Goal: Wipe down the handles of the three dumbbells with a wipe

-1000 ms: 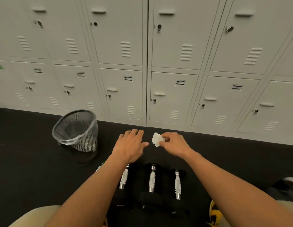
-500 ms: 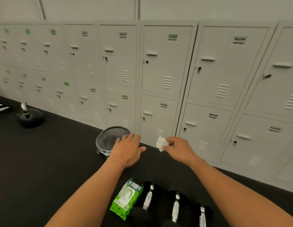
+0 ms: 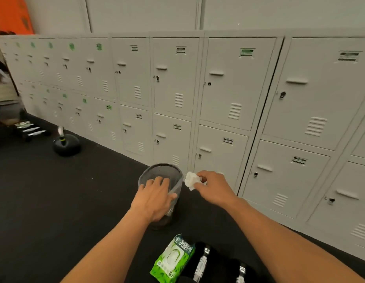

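- The crumpled wipe (image 3: 190, 180) is pinched between thumb and fingertips of the right hand (image 3: 215, 187), held up just to the right of the mesh bin's (image 3: 178, 176) rim — not over the opening yet, as far as can be judged from this angle.
- The left hand (image 3: 155, 196) is seen with fingers straight and lying side by side, spread flat in front of the bin; whether the rim is actually being touched can't be told.
- Two dumbbell handles (image 3: 202, 264) are visible low in the frame beside the green wipe pack (image 3: 172, 260), all on the black floor (image 3: 55, 201). The third is cut off by the frame edge, so its spot can't be confirmed.
- Biggest risk, probably: if the wipe gets let go from where it is now, the bin could be missed and the wipe would end up on the floor by the lockers (image 3: 218, 119) — it's light and crumpled, so a clean drop shouldn't be counted on.
- The bin looks light and narrow. If it's leaned on or bumped by the left hand, it could be tipped or shoved away right as the drop happens.
- Whether all three handles have been wiped can't be checked from here, so binning the wipe now might be premature.
- With the gaze up at the bin, the dumbbells near the knees could get knocked and rolled.
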Available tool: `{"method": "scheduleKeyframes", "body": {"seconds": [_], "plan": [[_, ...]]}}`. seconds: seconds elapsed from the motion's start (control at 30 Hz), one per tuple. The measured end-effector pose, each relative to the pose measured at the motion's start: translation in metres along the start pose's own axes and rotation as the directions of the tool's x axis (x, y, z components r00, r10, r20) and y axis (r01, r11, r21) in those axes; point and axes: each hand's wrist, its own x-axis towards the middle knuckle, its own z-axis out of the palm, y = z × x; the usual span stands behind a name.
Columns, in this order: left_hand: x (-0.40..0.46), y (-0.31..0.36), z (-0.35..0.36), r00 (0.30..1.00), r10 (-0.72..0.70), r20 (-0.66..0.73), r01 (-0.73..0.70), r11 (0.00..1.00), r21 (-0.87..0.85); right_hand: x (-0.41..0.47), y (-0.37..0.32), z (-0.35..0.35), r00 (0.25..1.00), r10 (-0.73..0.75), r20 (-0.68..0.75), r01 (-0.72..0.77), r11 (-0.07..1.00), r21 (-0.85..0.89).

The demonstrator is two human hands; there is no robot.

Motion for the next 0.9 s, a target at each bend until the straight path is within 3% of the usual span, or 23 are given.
{"method": "scheduleKeyframes", "body": {"seconds": [0.4,0.9], "plan": [[0.059,-0.077,0.048,0.986,-0.153,0.071,0.154,0.988,-0.021,0.108,0.003,0.08,0.992,-0.043,0.122,0.056,0.992,-0.109],[0.119,-0.152,0.154,0.96,-0.19,0.205,0.202,0.978,-0.041,0.211,0.05,0.192,0.968,0.021,0.252,0.053,0.958,-0.283]]}}
